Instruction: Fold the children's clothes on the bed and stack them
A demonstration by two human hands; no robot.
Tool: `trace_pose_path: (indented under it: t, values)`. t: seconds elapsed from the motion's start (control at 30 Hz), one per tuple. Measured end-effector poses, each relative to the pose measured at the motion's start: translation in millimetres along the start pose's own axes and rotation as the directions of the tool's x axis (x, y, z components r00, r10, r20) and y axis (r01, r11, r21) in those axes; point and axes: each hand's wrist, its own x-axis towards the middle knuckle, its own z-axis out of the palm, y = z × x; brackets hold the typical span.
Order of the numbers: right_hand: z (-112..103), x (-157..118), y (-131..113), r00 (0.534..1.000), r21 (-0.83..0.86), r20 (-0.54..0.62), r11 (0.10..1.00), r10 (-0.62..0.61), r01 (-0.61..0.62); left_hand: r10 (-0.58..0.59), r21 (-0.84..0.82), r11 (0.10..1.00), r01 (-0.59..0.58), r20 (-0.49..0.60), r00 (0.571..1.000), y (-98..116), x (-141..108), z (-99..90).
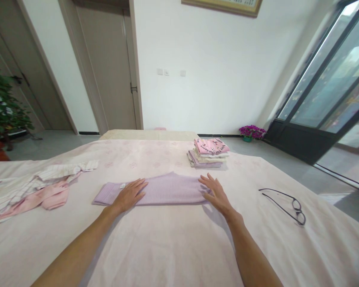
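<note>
Plainly, both grips are relaxed, clasping nothing: the left grip (130,196) lies flat on the lilac garment (170,191), beside its label (122,186), the right grip (217,195) over the far end; the garment stretches folded between them on the sheet (167,243), a clothes pile (209,153) beyond the right grip, glasses (299,218) to its right, loose clothes (55,194) left of the left grip

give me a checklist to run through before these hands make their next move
1. Left hand on the purple cloth: ok.
2. Right hand at the cloth's right end: ok.
3. Purple cloth's upper edge straight: not ok, it peaks near the middle.
4. Creases underneath: cannot tell, hidden.
5. Stack apart from the purple cloth: ok, just beyond it.
6. Glasses away from both hands: ok, off to the right.
</note>
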Motion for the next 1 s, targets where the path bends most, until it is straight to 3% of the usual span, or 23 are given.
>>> trace_pose_path:
  t: [0.1, 0.23, 0.33, 0.47, 0.63, 0.73, 0.87, 1.0]
  values:
    - [12.0, 1.3, -34.9, 0.995, 0.043, -0.007, 0.994, -0.097, 0.097, -0.003, 0.002, 1.0, 0.003, -0.005, 1.0, -0.2, 0.2, 0.8]
    - [56.6, -0.6, -85.1, 0.944, -0.027, 0.207, 0.963, -0.256, 0.267, -0.013, 0.014, 1.0, 0.013, -0.006, 1.0, 1.2, 0.3, 0.5]
    - [85.6, -1.8, -104.5, 0.918, -0.088, 0.266, 0.941, -0.293, 0.325, -0.017, 0.016, 1.0, 0.017, -0.014, 1.0, 2.9, -0.2, -0.4]
    - [95.5, 0.2, -96.4, 0.945, -0.206, 0.229, 0.937, -0.233, 0.281, -0.016, 0.012, 1.0, 0.016, -0.016, 1.0, 3.7, -1.0, -1.5]
    - [84.1, -0.6, -66.4, 0.983, -0.322, 0.147, 0.934, -0.111, 0.154, -0.006, 0.001, 1.0, 0.006, -0.016, 1.0, 2.7, -1.7, -3.0]
    - [80.1, -1.3, -53.9, 0.995, -0.362, 0.097, 0.93, -0.022, 0.056, -0.057, 0.021, 0.998, 0.058, -0.044, 0.997, 11.0, -1.2, -2.2]
    - [81.4, 0.8, -48.4, 0.997, -0.384, 0.071, 0.923, 0.04, -0.01, -0.119, 0.038, 0.991, 0.125, -0.143, 0.983, 48.4, 4.7, 3.5]
    - [84.0, 0.9, -48.3, 0.998, -0.392, 0.048, 0.92, 0.028, -0.007, 0.1, -0.033, 0.994, -0.103, -0.093, 0.991, 95.5, 15.7, 13.9]
